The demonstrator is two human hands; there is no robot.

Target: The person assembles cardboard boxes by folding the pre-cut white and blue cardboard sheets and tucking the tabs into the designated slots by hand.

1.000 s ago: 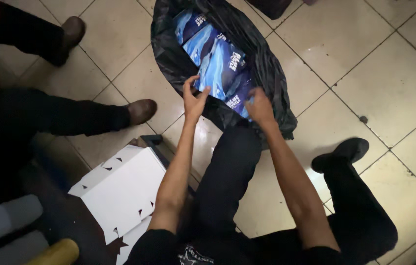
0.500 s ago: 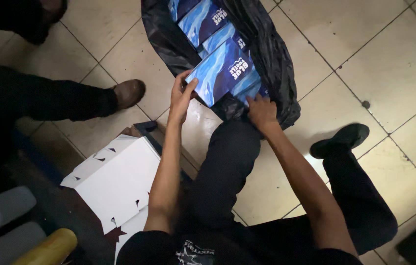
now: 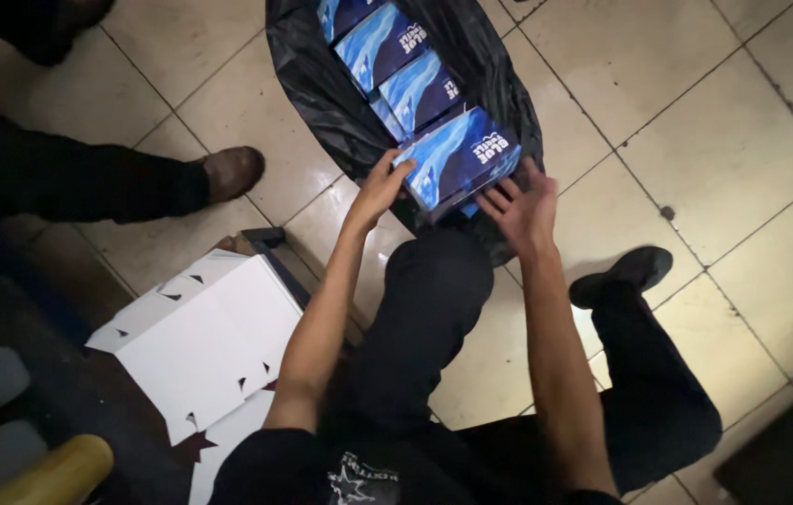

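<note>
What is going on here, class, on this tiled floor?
A person crouches over an open black plastic bag on the tiled floor. Both hands are on the nearest blue box: the left hand at its left corner, the right hand at its lower right edge. More blue boxes lie in a row inside the bag. Flat white cardboard lies to the left, beside another person's brown shoe.
</note>
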